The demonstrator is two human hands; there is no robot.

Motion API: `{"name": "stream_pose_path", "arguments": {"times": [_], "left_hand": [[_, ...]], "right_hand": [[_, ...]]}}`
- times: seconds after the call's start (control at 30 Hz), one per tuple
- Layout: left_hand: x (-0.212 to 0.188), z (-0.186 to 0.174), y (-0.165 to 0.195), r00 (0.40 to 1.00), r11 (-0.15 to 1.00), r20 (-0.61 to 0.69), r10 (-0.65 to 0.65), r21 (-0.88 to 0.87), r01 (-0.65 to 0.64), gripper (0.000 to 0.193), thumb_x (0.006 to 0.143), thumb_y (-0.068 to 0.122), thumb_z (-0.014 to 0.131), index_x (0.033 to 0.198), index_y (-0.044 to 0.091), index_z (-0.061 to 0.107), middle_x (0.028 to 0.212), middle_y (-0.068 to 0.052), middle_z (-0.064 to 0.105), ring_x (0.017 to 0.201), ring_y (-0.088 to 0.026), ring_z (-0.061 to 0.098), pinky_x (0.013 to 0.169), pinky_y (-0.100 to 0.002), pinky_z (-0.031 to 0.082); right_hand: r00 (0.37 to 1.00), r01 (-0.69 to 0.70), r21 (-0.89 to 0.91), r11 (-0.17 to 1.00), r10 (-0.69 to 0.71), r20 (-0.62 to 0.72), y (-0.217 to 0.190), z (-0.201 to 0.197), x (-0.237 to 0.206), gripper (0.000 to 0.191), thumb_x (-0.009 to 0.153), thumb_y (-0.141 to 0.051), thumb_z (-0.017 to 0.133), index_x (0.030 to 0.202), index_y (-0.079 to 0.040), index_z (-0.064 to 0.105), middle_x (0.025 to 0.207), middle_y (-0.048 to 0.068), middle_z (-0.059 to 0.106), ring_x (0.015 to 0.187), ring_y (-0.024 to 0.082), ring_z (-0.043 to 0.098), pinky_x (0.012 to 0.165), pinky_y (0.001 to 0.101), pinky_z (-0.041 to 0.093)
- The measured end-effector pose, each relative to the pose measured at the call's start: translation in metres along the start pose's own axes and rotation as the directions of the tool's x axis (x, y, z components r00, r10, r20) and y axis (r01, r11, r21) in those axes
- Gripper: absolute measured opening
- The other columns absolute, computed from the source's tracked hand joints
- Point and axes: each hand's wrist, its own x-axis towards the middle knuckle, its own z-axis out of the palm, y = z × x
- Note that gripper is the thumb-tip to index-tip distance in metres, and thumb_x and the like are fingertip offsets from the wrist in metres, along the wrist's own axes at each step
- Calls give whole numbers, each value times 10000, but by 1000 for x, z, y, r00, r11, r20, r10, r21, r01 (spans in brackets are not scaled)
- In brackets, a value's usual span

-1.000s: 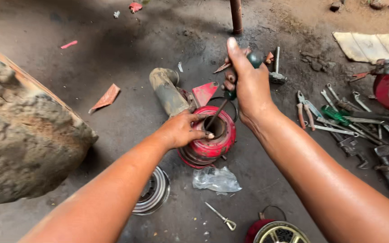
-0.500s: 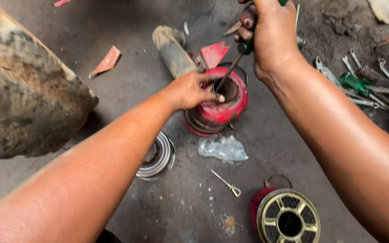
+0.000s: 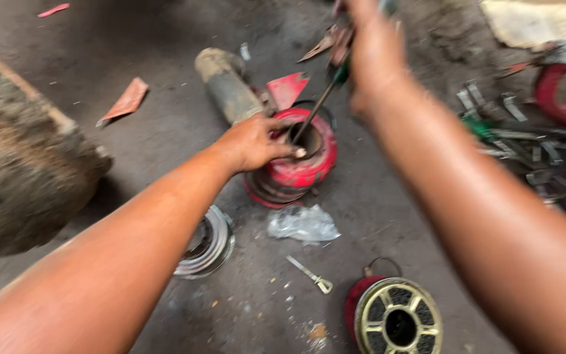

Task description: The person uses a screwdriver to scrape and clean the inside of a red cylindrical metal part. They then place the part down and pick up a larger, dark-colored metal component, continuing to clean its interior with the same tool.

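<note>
Red round motor housing (image 3: 296, 167), grimy, upright, open-topped

Screwdriver (image 3: 316, 108) in motor housing (image 3: 296, 167)

The right hand (image 3: 376, 49) is smeared by motion blur and cut off at the top edge, so its grip on the screwdriver (image 3: 319, 105) cannot be made out. The screwdriver's tip is hidden inside the red housing (image 3: 299, 172) beside the left hand (image 3: 255, 141). The tools (image 3: 519, 141) right of the right forearm are too blurred to be told apart.
</note>
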Motion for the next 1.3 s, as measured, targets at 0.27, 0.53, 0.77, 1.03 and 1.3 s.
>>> {"name": "stream_pose_path", "arguments": {"times": [0.27,0.53,0.77,1.03,1.3], "left_hand": [[4,5,-6,1000,1000,-14,-18,19,19,792,705,613,806,1349,174,666,1134,-192,720,1078,-348,681,954,-438,502],[5,5,-6,999,999,-31,11,46,-10,782,725,648,771,1372,222,666,1009,-173,720,980,-334,710,885,-438,539],[4,7,-13,999,999,-44,31,-23,-32,753,704,632,773,1343,248,673,1032,-148,731,969,-333,699,856,-431,532],[12,12,-20,999,997,10,34,-68,-33,775,690,602,770,1376,253,680,977,-153,756,926,-316,719,868,-408,540],[6,3,-24,1000,1000,7,0,6,0,819,678,629,803,1352,182,673,1046,-171,756,997,-309,724,910,-401,536]], "right_hand": [[998,12,-81,997,-7,68,10,-3,-28,442,869,-575,731,860,-146,626,654,-26,569,527,99,511,512,291,420],[996,54,-42,998,-51,70,1,24,-52,396,883,-521,778,868,-165,605,789,-45,574,657,79,541,596,289,449],[991,132,20,991,-132,-17,5,2,-18,465,852,-564,769,862,-117,644,769,13,632,627,120,581,612,327,464],[987,139,91,986,-131,-96,-1,10,-35,455,883,-562,746,868,-150,553,682,-31,521,551,121,506,507,314,426],[990,141,96,985,-140,-9,13,16,-32,361,980,-437,675,790,-144,581,667,-9,542,546,124,494,508,305,374]]}}
